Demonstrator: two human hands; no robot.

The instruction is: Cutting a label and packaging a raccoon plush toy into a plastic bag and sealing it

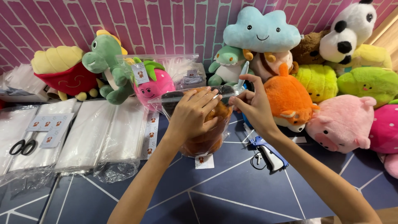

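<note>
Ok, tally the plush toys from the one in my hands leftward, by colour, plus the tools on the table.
Orange-brown plush in clear bag: 1
Pink strawberry plush: 1
Green dinosaur plush: 1
Red plush with yellow top: 1
Black scissors: 1
Blue tagging gun: 1
Total: 6

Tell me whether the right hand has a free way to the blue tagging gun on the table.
Probably yes. The tagging gun lies bare on the table just under the right hand, nothing over it. But that hand is pinching the top of the clear bag, so it must let go first.
</note>
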